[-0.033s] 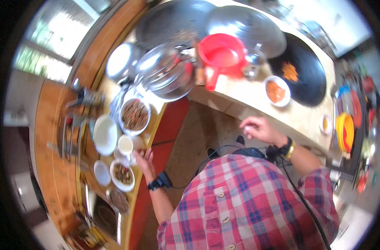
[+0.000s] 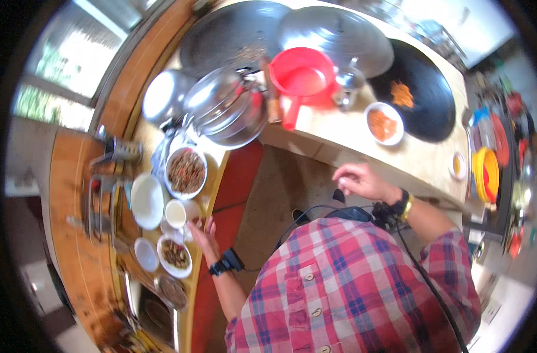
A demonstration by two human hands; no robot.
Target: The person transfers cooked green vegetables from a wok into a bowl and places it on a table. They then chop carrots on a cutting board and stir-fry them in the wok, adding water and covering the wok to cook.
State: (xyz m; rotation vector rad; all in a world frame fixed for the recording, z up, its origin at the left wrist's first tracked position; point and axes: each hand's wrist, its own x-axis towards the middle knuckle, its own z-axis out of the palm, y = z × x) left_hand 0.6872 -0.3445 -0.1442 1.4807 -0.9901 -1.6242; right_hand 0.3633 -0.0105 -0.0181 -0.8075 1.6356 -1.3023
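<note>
My left hand is at the edge of the left counter, fingers apart, right beside a white cup of pale liquid; whether it touches the cup I cannot tell. Close by stand a bowl of chopped brown and green food and a larger white bowl of dark shredded food with red bits. Over the floor, in front of the far counter, hangs my right hand, fingers loosely bent and nothing in them. Beyond it, a white bowl of orange food stands beside a black wok with orange pieces inside.
A red dipper, a large metal lid, another wok and stacked steel pots crowd the far counter. White bowls line the left one. At right is a yellow basin. A cord crosses my shirt.
The view has shifted slightly, moving the counter things a little left in the picture. My left hand sits slightly lower beside the cup. The right hand keeps nearly the same pose.
</note>
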